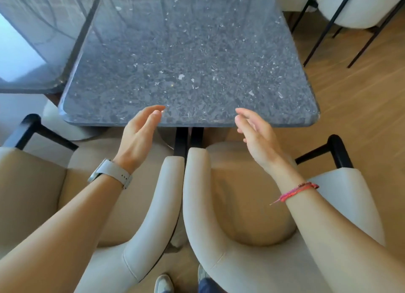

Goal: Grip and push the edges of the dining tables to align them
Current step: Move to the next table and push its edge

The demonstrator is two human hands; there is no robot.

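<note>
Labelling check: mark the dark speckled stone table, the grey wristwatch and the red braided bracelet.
dark speckled stone table (186,58): head view, bare middle of top.
grey wristwatch (114,172): head view, strap on left wrist.
red braided bracelet (295,190): head view, band across right wrist.

Your left hand (140,134) and right hand (255,134) hover open, palms facing, fingers loosely curled, just above the table's (186,58) near edge.

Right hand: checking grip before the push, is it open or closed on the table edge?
Open: right hand fingers spread, hovering above the table edge.
</note>
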